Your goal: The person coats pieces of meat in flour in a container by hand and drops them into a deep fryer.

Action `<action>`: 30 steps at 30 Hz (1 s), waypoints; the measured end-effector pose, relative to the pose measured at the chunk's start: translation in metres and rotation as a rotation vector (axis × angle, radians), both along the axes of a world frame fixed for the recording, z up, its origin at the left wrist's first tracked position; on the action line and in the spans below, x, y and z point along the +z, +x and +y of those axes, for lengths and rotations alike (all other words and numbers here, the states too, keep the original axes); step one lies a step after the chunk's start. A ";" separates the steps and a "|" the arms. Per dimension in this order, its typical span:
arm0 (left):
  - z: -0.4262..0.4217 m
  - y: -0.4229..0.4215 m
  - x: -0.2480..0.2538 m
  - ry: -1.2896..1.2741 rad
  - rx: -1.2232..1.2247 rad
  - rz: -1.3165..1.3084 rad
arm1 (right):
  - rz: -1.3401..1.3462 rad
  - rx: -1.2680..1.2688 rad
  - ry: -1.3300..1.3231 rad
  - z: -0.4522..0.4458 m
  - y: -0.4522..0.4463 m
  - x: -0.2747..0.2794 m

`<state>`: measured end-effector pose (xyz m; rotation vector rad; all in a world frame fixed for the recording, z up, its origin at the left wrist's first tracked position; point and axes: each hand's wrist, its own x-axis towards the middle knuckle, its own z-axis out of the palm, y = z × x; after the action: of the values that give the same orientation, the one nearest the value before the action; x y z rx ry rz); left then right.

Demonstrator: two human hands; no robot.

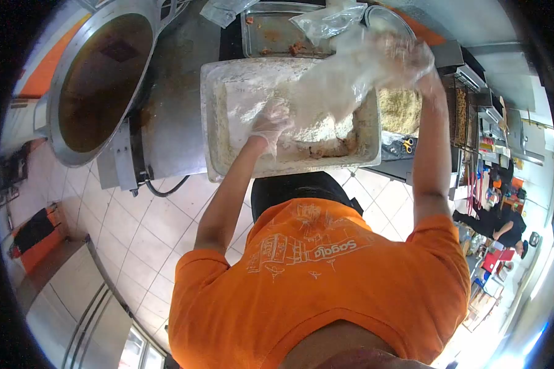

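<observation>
A pale rectangular tub (212, 138) with white flour (246, 101) in it stands in front of me. My left hand (272, 125), in a clear plastic glove, is inside the tub at the flour; its fingers are too unclear to make out their pose. Above the tub's right back corner is my right hand (406, 58), also gloved and smeared by motion. It is closed on a clear plastic bag (341, 80), which hangs over the flour. Brownish clumps lie along the tub's near right inside edge.
On the left is a large round pan (55, 117) of dark brown liquid. Behind the tub are a metal tray (271, 27) with food scraps and a round bowl (388, 18). Yellowish crumbs (400, 111) and yellow-handled scissors (407, 145) lie right. Another person (505, 224) stands far right.
</observation>
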<state>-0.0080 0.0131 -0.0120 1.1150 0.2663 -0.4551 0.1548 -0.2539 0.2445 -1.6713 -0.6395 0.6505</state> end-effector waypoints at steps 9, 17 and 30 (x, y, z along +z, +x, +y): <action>0.004 -0.035 -0.016 0.842 -0.192 -0.165 | -1.119 0.408 -0.265 0.077 0.138 -0.034; -0.028 -0.035 0.022 0.847 -0.233 -0.203 | -1.149 -0.034 -0.729 0.070 0.115 -0.118; -0.124 0.016 0.098 0.540 -0.123 -0.718 | -0.453 -0.374 0.561 0.010 -0.083 -0.189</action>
<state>0.0080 -0.1112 0.0859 1.7523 -0.3346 -0.0599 0.0722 -0.2441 0.0558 -1.3482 -0.7192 -0.1819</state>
